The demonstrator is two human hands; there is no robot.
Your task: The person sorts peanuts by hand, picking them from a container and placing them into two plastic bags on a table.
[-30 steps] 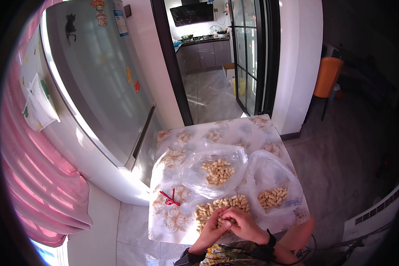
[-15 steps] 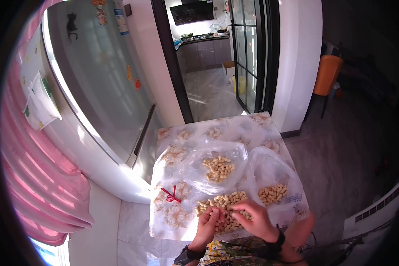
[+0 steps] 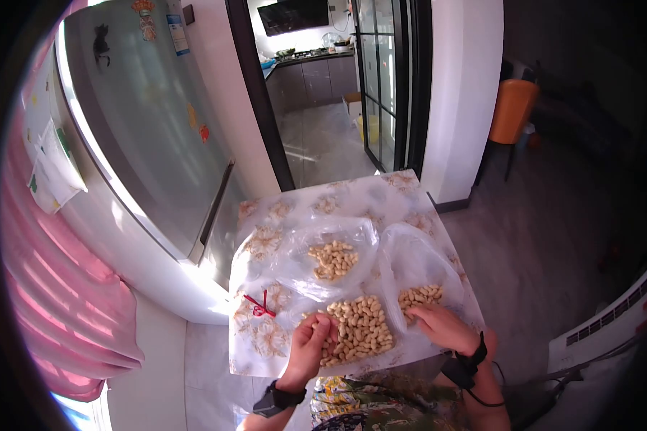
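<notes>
My left hand (image 3: 315,343) is closed, fingers curled in, at the left edge of a pile of unshelled peanuts (image 3: 363,325) near the table's front. What it holds, if anything, is hidden. My right hand (image 3: 444,329) reaches into the opening of the right clear plastic bag (image 3: 425,260), its fingers drawn together and pointing down at the peanuts (image 3: 424,293) there. The fingertips are partly hidden, so their contents do not show. Behind the pile, another clear plastic bag (image 3: 292,260) lies spread out with more peanuts (image 3: 334,260) on it.
A small red looped, ribbon-like thing (image 3: 260,305) lies on the flowered tablecloth (image 3: 266,346) at left. A fridge (image 3: 144,122) stands left of the table, a glass-paned door (image 3: 377,86) beyond it. An orange chair (image 3: 512,111) is at the right.
My right hand has moved from above the peanut pile to the right bag. My left hand has drawn slightly left, off the pile's middle. The camera view has shifted a little.
</notes>
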